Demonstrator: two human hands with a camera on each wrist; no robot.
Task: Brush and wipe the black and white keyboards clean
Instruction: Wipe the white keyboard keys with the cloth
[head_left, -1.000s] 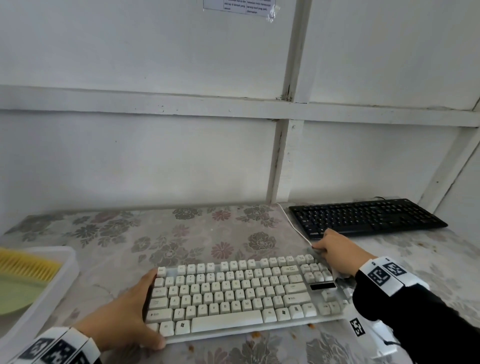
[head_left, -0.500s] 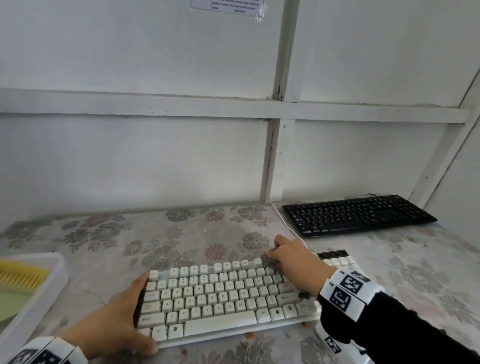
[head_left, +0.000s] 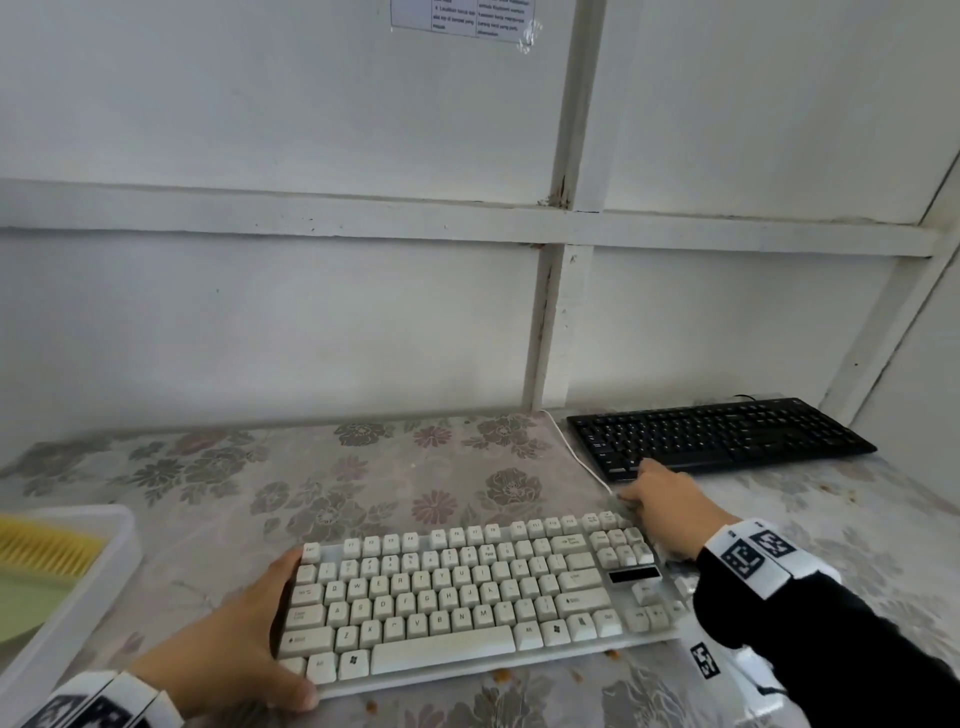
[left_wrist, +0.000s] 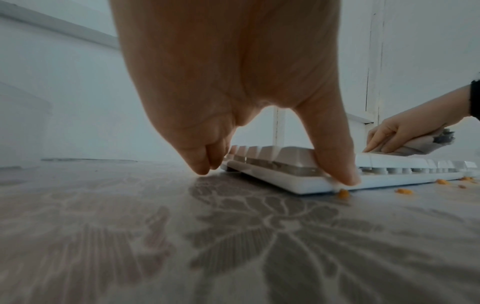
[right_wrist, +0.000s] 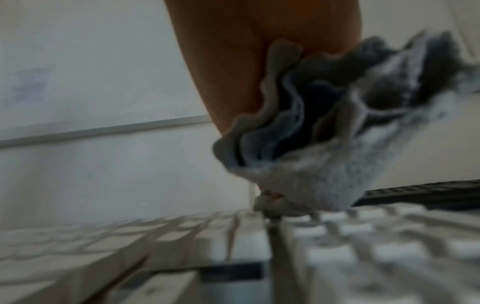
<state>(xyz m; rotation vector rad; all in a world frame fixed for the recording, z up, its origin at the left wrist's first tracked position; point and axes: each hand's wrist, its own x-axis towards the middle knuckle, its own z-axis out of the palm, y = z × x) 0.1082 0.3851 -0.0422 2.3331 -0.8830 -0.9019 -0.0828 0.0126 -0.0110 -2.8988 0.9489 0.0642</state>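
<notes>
From the head view, the cream-white plastic keyboard (head_left: 467, 597) lies flat on the floral-patterned table cover (head_left: 363, 478), near the front edge. The left hand (head_left: 234, 654) clasps its left end, thumb on the front rim. The right hand (head_left: 667, 512) sits at its far right corner, just short of the flat black keyboard (head_left: 722, 434) by the wall. A thin white cable (head_left: 576, 452) runs between them.

The left wrist view shows the thumb (left_wrist: 335, 156) pressed on the frame, with orange crumbs (left_wrist: 343, 193) beside it.

The right wrist view, blurred, shows the fingers bunched round a folded grey cloth (right_wrist: 324, 144) on the keys.

Judged from here, a wide wipe could snag the cable, or push grit between the keys.
</notes>
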